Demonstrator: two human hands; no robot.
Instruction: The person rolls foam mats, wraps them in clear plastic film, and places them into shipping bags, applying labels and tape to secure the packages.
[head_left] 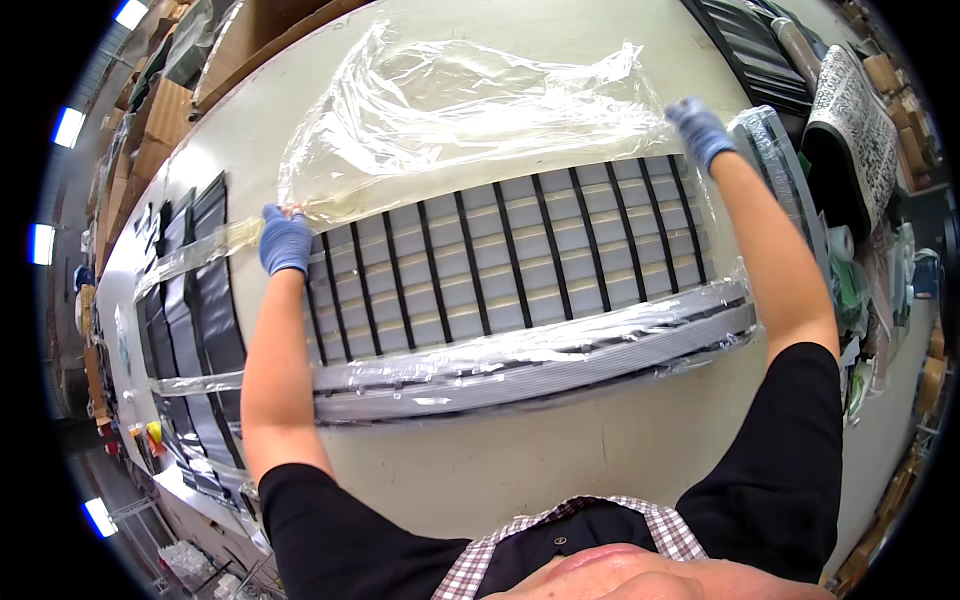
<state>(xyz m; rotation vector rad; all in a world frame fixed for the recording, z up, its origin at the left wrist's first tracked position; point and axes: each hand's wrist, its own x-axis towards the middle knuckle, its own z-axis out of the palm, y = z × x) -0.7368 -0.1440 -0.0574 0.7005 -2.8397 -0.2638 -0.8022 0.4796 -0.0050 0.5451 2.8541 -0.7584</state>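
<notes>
A long grey panel (480, 256) crossed by black strips and thin tan bands lies on the table. Clear plastic film (470, 110) spreads crumpled beyond its far edge. My left hand (286, 240), in a blue glove, is closed on the film at the panel's far left corner. At the far right my right hand (702, 133), also gloved and slightly smeared, is closed at the film's right edge. Along the panel's near side runs a grey ribbed bundle (540, 367) wrapped in shiny film. Neither hand touches that bundle.
Black flat strips (205, 300) bound with clear tape lie to the left. A film-wrapped pack (775, 165) stands close to my right forearm. Black folded material (755, 50) and a patterned roll (852, 125) crowd the far right. Cardboard boxes (160, 135) line the far left side.
</notes>
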